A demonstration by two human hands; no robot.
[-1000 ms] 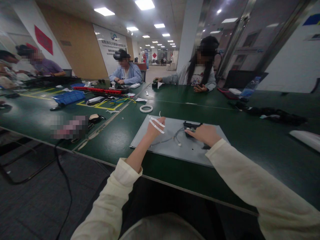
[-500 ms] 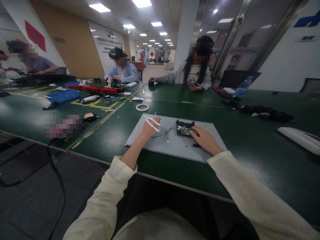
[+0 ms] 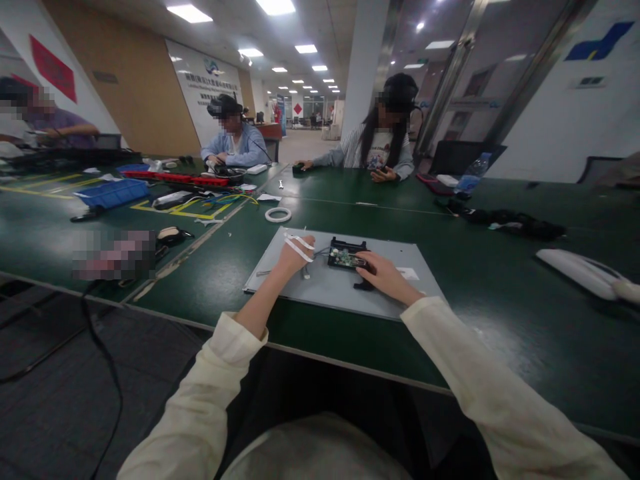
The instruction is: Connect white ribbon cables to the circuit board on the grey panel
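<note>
A grey flat panel (image 3: 330,293) lies on the green table in front of me. On it sits a black plastic housing (image 3: 334,243) with a green circuit board (image 3: 345,257) inside. My right hand (image 3: 384,275) grips the housing's right end, thumb and fingers bent round it. At the panel's left part, my left hand (image 3: 298,256) is closed, with white strips across its back; whatever its fingers hold is hidden. Grey cables (image 3: 306,271) run between this hand and the housing. A white label (image 3: 408,273) shows on the panel, right of my right hand.
A white tape roll (image 3: 278,215) lies beyond the panel. To the left are a blue tray (image 3: 113,193), coloured wires (image 3: 225,203) and a small wrench (image 3: 207,222). A white device (image 3: 580,272) lies at right. Several people sit across the table, near a water bottle (image 3: 473,175).
My right hand has shifted the housing left across the panel, closer to my left hand. The white label has come into sight. My view has turned slightly right.
</note>
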